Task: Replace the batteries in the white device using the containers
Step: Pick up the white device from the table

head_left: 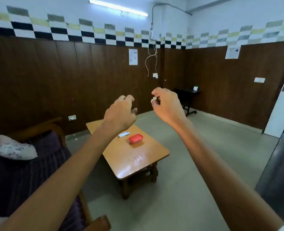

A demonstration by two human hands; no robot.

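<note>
White device [123,134] lies on wooden table [129,157], just beside red-lidded container [135,138]. Both arms raised well above table. Left hand [120,112] loosely curled, empty. Right hand [167,105] pinches small white piece [154,98]; too small to identify. Container contents hidden.

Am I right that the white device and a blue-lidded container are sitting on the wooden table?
Not quite: the head view shows the container has a red lid, not blue. It does sit beside the white device on the wooden table.
</note>
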